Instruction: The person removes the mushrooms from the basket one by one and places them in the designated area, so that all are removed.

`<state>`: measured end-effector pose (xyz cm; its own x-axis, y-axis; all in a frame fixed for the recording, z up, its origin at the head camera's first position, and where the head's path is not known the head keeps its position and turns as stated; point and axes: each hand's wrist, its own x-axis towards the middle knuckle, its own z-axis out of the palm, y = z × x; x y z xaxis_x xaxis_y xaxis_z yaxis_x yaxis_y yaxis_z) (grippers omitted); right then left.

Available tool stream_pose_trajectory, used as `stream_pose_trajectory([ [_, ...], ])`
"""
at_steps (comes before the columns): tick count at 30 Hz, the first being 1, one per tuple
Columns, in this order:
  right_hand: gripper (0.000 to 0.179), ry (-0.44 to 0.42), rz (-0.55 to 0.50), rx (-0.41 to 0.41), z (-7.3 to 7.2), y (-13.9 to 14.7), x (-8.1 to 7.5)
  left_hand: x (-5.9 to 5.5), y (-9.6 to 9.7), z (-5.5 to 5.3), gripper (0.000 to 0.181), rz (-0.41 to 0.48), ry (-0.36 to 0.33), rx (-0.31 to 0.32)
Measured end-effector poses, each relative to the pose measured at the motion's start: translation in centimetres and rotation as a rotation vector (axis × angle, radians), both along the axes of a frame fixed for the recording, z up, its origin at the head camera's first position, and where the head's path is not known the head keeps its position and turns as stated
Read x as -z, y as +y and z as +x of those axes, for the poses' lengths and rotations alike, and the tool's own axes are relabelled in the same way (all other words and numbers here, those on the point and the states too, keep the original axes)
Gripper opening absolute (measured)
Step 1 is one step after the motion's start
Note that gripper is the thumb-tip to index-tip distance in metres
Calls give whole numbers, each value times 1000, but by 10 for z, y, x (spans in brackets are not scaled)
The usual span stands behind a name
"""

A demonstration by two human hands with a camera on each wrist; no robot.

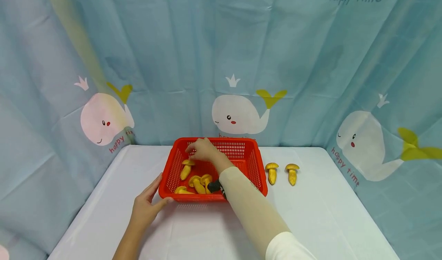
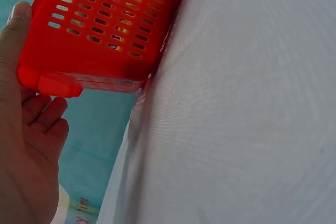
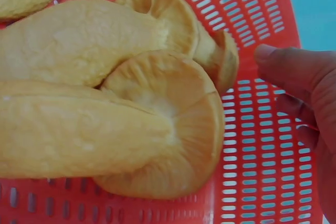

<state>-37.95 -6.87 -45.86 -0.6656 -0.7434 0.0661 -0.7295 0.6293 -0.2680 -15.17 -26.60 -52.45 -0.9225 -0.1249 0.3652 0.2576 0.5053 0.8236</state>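
Note:
A red plastic basket with slotted walls stands on the white table. My left hand holds its front left corner, the thumb on the front side and the fingers along the left side. Several yellow mushrooms lie in the left part of the basket. My right hand reaches over the back left of the basket, close to the cap of one mushroom. In the right wrist view its fingers are loosely bent with nothing between them, a small gap away from the nearest mushroom cap.
Two more yellow mushrooms, one nearer the basket and one farther right, lie on the white table. A blue curtain printed with whales hangs behind and on both sides. My right forearm crosses the basket's front rim.

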Motion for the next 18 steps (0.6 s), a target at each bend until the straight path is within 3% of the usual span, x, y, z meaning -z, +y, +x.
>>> stream_pose_trajectory([
  [18,36,61,86,-32,1,-1,10,-3,0,0,87,16,-3,13],
])
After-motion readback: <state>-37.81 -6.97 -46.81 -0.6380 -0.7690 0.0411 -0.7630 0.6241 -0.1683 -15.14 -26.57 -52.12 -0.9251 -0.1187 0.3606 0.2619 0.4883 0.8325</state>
